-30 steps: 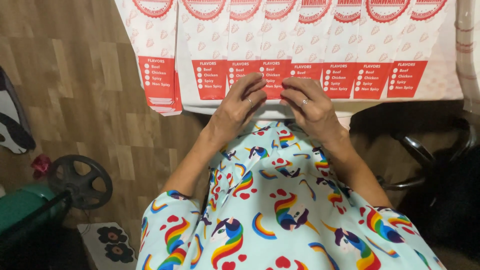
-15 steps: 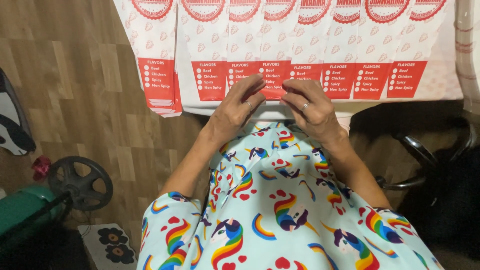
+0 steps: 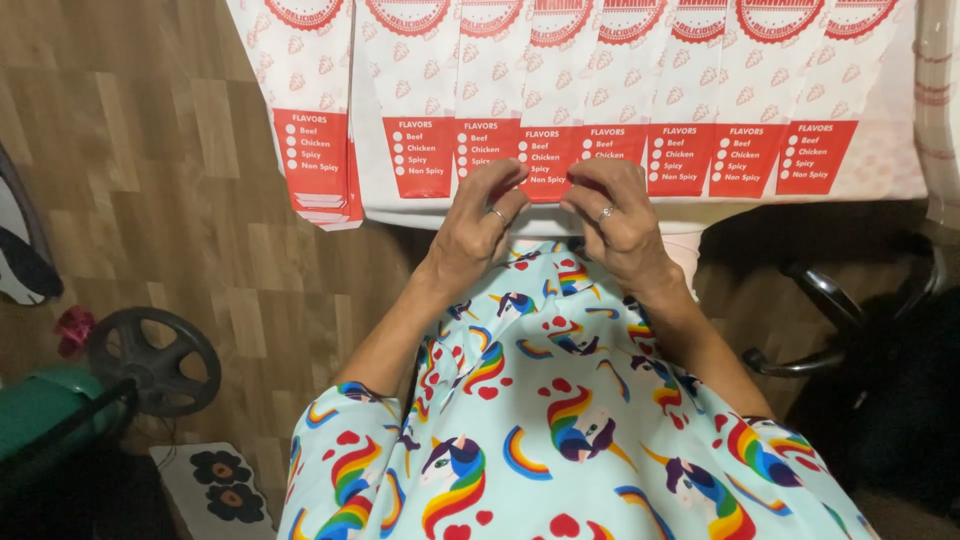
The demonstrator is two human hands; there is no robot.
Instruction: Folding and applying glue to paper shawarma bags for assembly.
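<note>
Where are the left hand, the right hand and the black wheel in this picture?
left hand point(image 3: 478, 225), head view, back of the hand.
right hand point(image 3: 620, 225), head view, back of the hand.
black wheel point(image 3: 155, 360), head view, hub.

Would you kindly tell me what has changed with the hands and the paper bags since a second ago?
Very little. The left hand and right hand keep pinching the lower edge of the middle red-and-white paper bag, with only slight finger shifts. Nothing was picked up or let go. The row of overlapping bags, the table edge and the small wheel on the floor stayed put.
</note>
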